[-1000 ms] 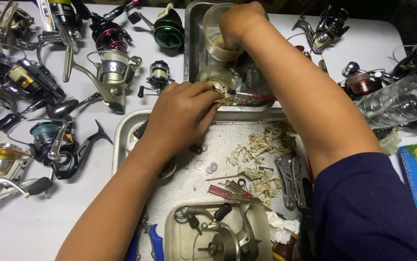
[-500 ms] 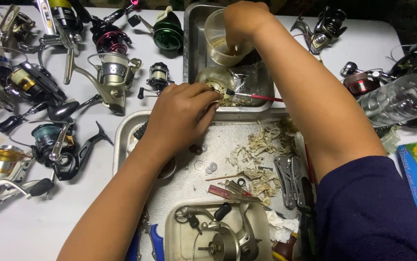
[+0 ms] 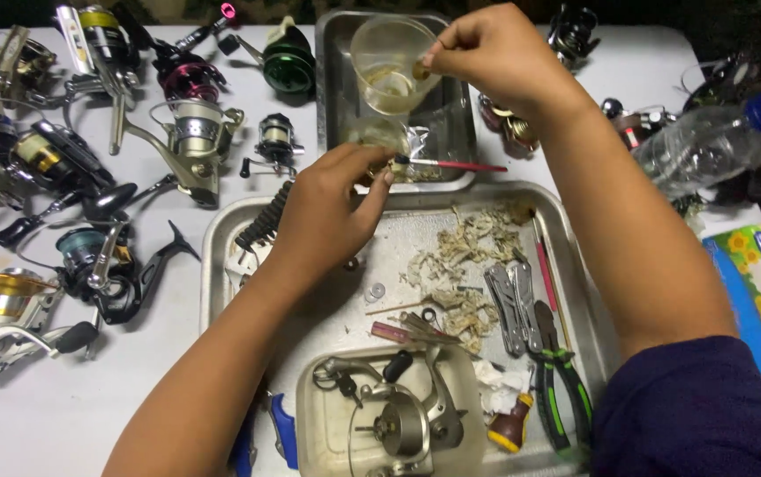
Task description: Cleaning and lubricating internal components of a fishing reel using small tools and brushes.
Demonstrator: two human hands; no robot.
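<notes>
Over the far metal tray point(image 3: 460, 159), the right hand point(image 3: 495, 53) pinches a small round brass-coloured part point(image 3: 419, 71) between thumb and forefinger and holds it at the rim of a clear plastic cup point(image 3: 389, 66), which stands in that tray with a little cloudy liquid at its bottom. The left hand point(image 3: 332, 208) rests on the far edge of the near tray point(image 3: 222, 238), its fingers curled loosely about something small that cannot be made out, its fingertips close to a red-handled brush point(image 3: 451, 164) lying across the far tray's near edge. Judging by this, the step in hand looks like the washing of a small reel part in the cup; what comes next would call for a steady grip, since so small a piece could slip into the liquid or among the scraps. Within the near tray lie shredded wipe scraps point(image 3: 464, 256), folding pliers point(image 3: 508, 305), green-handled cutters point(image 3: 557, 389), a washer point(image 3: 374, 290) and a clear tub point(image 3: 389, 415) holding an opened reel body. On the white tabletop point(image 3: 133, 389) to the left lie many spinning reels point(image 3: 191, 141), well apart from the hands. A plastic bottle point(image 3: 707, 141) lies to the right.
</notes>
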